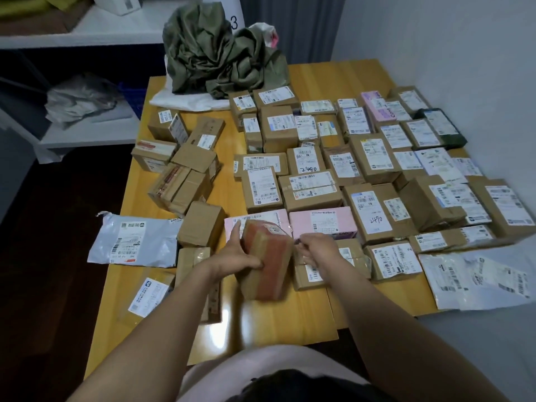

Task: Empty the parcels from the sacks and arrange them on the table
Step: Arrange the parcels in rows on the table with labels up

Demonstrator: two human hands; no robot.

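Observation:
A cardboard parcel with red tape stripes (268,266) is tilted above the wooden table (290,317) near its front. My left hand (236,253) grips its left side. My right hand (316,250) is at its right side, fingers curled, resting over a brown box (356,261); whether it holds the striped parcel I cannot tell. Rows of labelled brown and pink parcels (365,166) fill the right half of the table. A loose heap of brown boxes (185,166) lies on the left. Crumpled green sacks (214,53) sit at the far edge.
A grey mailer bag (136,242) hangs over the table's left edge, white mailers (475,278) lie at the front right. A white wall runs along the right. Shelves with a grey bag (81,97) stand to the left over a dark floor.

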